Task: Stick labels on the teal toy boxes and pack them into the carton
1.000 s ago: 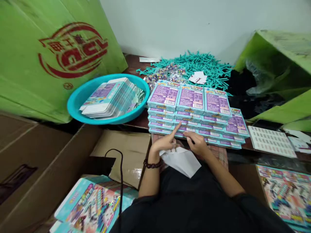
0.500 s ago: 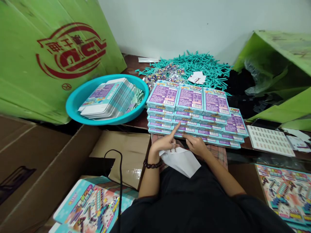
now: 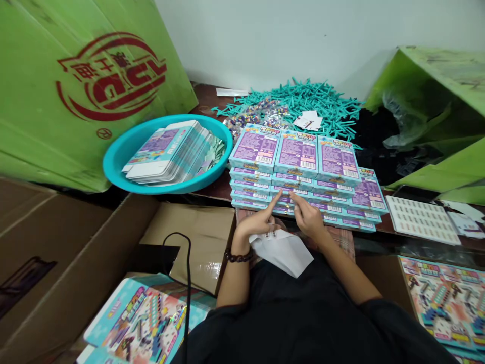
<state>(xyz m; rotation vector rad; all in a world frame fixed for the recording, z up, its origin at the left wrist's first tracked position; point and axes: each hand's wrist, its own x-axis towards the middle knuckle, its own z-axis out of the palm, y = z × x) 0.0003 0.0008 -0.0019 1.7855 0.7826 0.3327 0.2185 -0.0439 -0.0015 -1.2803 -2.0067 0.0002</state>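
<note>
My left hand (image 3: 260, 221) is closed on a white sticker sheet (image 3: 283, 253), a creased sheet with a few small printed marks near its top edge. Its index finger points up at the front of the stacked toy boxes (image 3: 252, 177), which are light blue and purple with barcodes. My right hand (image 3: 309, 218) is just to the right, index finger stretched toward the same box fronts and the other fingers curled. That fingertip appears to touch a box in a middle row. I see nothing held in this hand, though its thumb is partly hidden.
Left of the stack, a blue basin (image 3: 113, 174) holds flattened cartons (image 3: 166, 151). Turquoise plastic sticks (image 3: 303, 93) and small bagged pieces (image 3: 261, 114) lie behind it. A printed label sheet (image 3: 422, 220) lies at right. Open cardboard boxes and a black cable (image 3: 188, 273) are at lower left.
My right hand has moved up and slightly forward, its index fingertip going from the lower box row to a higher one. My left hand and the sheet have stayed in place.
</note>
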